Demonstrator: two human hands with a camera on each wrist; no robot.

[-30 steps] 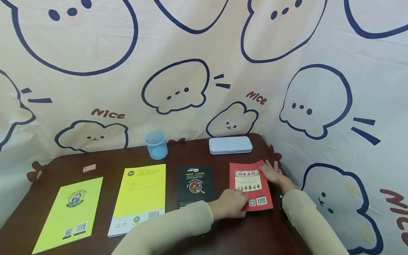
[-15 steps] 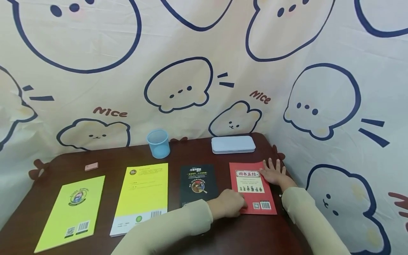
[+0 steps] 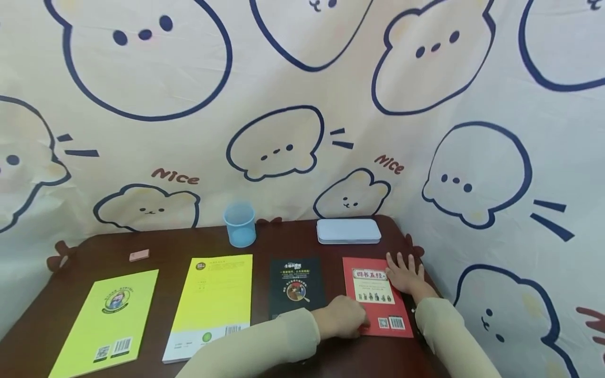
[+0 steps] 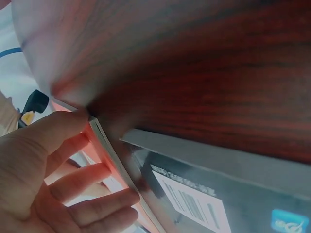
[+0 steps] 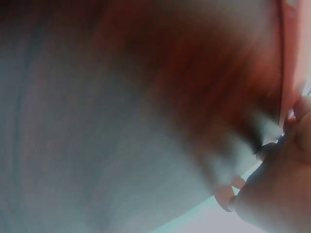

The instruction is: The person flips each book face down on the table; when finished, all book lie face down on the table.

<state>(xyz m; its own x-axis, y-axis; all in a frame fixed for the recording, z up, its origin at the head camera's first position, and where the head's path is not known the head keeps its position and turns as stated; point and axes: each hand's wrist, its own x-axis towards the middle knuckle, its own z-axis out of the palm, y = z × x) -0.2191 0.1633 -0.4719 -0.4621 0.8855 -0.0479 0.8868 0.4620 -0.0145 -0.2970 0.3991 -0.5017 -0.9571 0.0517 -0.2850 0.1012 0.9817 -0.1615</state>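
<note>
A red book [image 3: 373, 310] lies on the dark wooden table, its cover up, with a pale title panel and barcodes. My left hand [image 3: 341, 316] is at its lower left corner. In the left wrist view, the left thumb [image 4: 65, 127] reaches the book's corner and the fingertips [image 4: 130, 196] rest along its left edge. My right hand [image 3: 406, 278] lies with spread fingers at the book's upper right edge, fingertips on the cover. In the blurred right wrist view, a strip of red shows beside the right hand [image 5: 279, 179].
Left of the red book lie a dark book [image 3: 296, 278], a yellow book [image 3: 217, 294] and a yellow-green book [image 3: 108, 325]. Behind them are a pink eraser [image 3: 139, 255], a blue cup [image 3: 240, 226] and a pale flat case [image 3: 348, 231]. Patterned cloth [image 3: 283, 79] surrounds the table [image 3: 181, 242].
The red book has turned slightly and shifted a little toward the near side. My right hand's fingers have spread out on its edge. The left hand stays by the lower left corner.
</note>
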